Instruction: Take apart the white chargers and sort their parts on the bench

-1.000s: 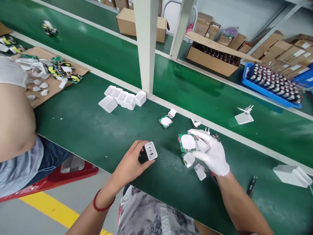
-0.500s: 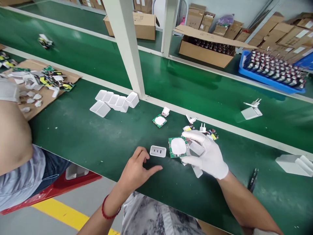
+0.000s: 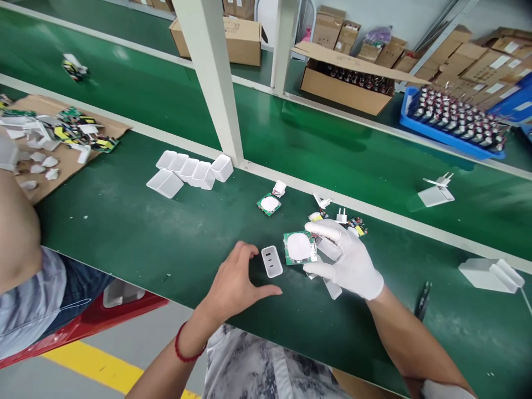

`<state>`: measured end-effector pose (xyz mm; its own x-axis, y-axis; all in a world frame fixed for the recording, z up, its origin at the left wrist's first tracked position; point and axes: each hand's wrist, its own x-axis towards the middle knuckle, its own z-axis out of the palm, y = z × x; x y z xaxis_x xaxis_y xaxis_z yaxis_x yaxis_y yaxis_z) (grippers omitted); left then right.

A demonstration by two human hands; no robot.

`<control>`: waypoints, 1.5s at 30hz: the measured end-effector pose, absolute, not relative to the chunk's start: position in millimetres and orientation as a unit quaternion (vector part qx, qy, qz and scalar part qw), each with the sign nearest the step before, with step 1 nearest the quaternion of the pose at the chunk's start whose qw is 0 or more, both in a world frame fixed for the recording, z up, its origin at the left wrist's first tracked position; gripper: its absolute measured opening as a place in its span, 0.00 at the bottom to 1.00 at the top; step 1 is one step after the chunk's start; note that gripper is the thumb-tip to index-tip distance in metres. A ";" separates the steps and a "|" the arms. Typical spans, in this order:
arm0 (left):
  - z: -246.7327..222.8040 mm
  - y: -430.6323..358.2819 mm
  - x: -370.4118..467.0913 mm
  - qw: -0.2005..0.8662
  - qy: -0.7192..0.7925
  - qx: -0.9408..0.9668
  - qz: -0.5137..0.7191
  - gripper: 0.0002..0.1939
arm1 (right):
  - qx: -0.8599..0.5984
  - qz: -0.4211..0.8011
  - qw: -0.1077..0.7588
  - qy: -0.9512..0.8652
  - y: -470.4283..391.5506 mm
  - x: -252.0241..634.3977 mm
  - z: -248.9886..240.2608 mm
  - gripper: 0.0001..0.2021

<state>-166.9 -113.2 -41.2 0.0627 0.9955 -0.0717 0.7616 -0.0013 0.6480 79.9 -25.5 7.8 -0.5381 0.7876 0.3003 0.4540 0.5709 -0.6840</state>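
My bare left hand [image 3: 239, 277] is open, thumb and fingers spread around a small white plastic case [image 3: 272, 261] with dark port slots in it. I cannot tell whether the fingertips touch the case. My right hand [image 3: 347, 257], in a white glove, is closed on a green circuit board [image 3: 300, 247] with a round white pad on its face. White plastic pieces [image 3: 332, 288] lie partly hidden under that hand. Beyond it are a white plug piece with pins [image 3: 341, 215] and small boards with yellow parts [image 3: 357, 225]. Another padded circuit board [image 3: 269, 204] lies farther back.
White open cases [image 3: 189, 169] stand grouped by the metal post [image 3: 211, 83]. At left a person's arm [image 3: 16, 227] is beside cardboard [image 3: 120, 131] bearing loose parts. A black pen-like tool [image 3: 423, 301] and white pieces [image 3: 490, 275] lie right. A blue tray [image 3: 453, 145] stands behind.
The small white case has turned from lying crosswise to pointing nearly lengthwise. My left hand has moved closer around it and opened wider. My right hand still holds the circuit board.
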 end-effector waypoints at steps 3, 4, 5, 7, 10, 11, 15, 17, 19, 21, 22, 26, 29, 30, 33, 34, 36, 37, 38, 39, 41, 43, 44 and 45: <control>-41.4 -107.2 -171.7 0.324 0.597 0.700 0.219 0.37 | -0.343 0.255 0.305 -0.851 -25.4 76.2 8.8 0.28; -41.1 -104.4 -171.9 0.343 0.567 0.715 0.224 0.34 | -0.327 0.247 0.308 -0.858 -25.9 74.1 9.9 0.28; -40.3 -101.9 -170.9 0.360 0.538 0.725 0.234 0.30 | -0.311 0.239 0.311 -0.866 -26.7 72.0 11.4 0.28; -36.9 -98.1 -166.2 0.385 0.510 0.719 0.274 0.26 | -0.285 0.217 0.313 -0.879 -29.8 68.4 15.9 0.28; -27.8 -95.7 -157.3 0.412 0.527 0.662 0.339 0.33 | -0.269 0.174 0.308 -0.896 -36.9 67.1 24.4 0.29; -24.5 -95.4 -154.9 0.415 0.532 0.648 0.353 0.34 | -0.266 0.158 0.311 -0.899 -39.2 67.7 27.0 0.29; -14.5 -94.0 -148.7 0.411 0.506 0.644 0.401 0.33 | -0.264 0.111 0.323 -0.902 -44.9 72.0 33.4 0.30; -11.7 -93.3 -145.5 0.424 0.491 0.641 0.410 0.33 | -0.268 0.103 0.314 -0.905 -45.4 72.8 35.0 0.30; -10.0 -92.8 -141.8 0.440 0.487 0.634 0.408 0.33 | -0.271 0.097 0.301 -0.909 -45.4 72.3 36.9 0.29; -9.1 -92.5 -138.3 0.450 0.489 0.631 0.400 0.32 | -0.277 0.088 0.288 -0.913 -45.6 71.1 39.3 0.27; -8.9 -92.4 -136.9 0.453 0.490 0.631 0.396 0.32 | -0.279 0.085 0.285 -0.913 -45.9 70.5 40.6 0.25; -10.8 -91.7 -134.0 0.458 0.498 0.631 0.380 0.31 | -0.288 0.082 0.269 -0.916 -47.7 69.6 45.3 0.19; -13.6 -91.9 -133.6 0.449 0.496 0.641 0.376 0.30 | -0.294 0.075 0.262 -0.916 -48.9 69.1 47.5 0.13; -14.4 -92.1 -133.5 0.443 0.495 0.647 0.375 0.30 | -0.296 0.072 0.261 -0.916 -49.1 68.7 47.9 0.10; -15.6 -92.1 -133.2 0.425 0.495 0.661 0.372 0.30 | -0.303 0.065 0.250 -0.917 -49.3 67.0 48.2 0.04; -15.7 -91.9 -133.1 0.421 0.495 0.665 0.369 0.31 | -0.305 0.062 0.244 -0.918 -49.5 66.5 48.0 0.04; -15.8 -91.1 -133.0 0.419 0.493 0.670 0.365 0.32 | -0.310 0.056 0.235 -0.919 -50.2 65.9 47.6 0.04; -15.9 -90.7 -132.9 0.420 0.491 0.672 0.363 0.32 | -0.314 0.055 0.231 -0.919 -50.8 65.8 47.4 0.04; -16.1 -90.4 -132.9 0.421 0.488 0.674 0.361 0.32 | -0.318 0.053 0.227 -0.919 -51.5 65.8 47.4 0.05; -16.3 -90.1 -132.8 0.423 0.485 0.675 0.361 0.33 | -0.322 0.051 0.223 -0.919 -52.4 65.8 47.5 0.05; -16.8 -89.8 -132.4 0.426 0.477 0.677 0.365 0.34 | -0.326 0.046 0.214 -0.920 -54.3 65.8 48.2 0.06; -17.2 -89.6 -131.8 0.431 0.467 0.676 0.373 0.34 | -0.330 0.038 0.209 -0.920 -56.0 65.6 49.3 0.07; -17.4 -89.5 -131.5 0.435 0.464 0.673 0.379 0.35 | -0.332 0.035 0.209 -0.919 -56.7 65.5 49.7 0.07; -17.5 -89.3 -131.3 0.439 0.461 0.670 0.383 0.35 | -0.336 0.034 0.211 -0.918 -57.2 65.3 50.0 0.07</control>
